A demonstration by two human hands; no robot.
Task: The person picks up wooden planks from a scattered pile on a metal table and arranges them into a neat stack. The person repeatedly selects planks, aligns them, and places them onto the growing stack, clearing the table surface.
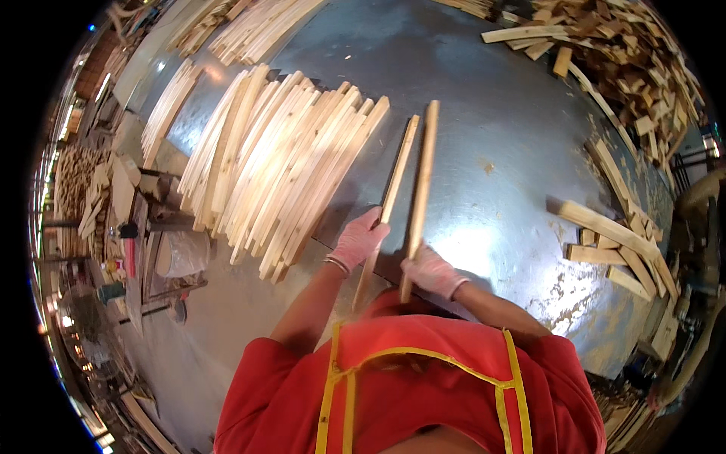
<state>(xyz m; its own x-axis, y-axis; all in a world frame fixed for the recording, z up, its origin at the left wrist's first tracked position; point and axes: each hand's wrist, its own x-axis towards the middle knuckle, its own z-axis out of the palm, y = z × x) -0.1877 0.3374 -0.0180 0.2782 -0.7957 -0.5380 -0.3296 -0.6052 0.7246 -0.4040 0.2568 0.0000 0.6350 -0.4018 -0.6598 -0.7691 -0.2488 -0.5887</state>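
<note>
My left hand (360,240), in a pale pink glove, is closed round a slim wooden strip (398,172) near its lower half. In the matching glove, my right hand (432,272) grips a second wooden strip (424,170), which looks slightly thicker. Both strips point away from me, side by side with a narrow gap between them, their near ends reaching past the table edge toward my body. Left of my hands lies a broad row of light wooden strips (280,166) packed next to each other on the metal table (499,174).
Short wood offcuts (620,250) lie at the right of the table. A large heap of scrap pieces (612,60) fills the far right. More bundles of strips (265,30) rest at the far left, and a stand with a pale bag (184,253) is beyond the table's left side.
</note>
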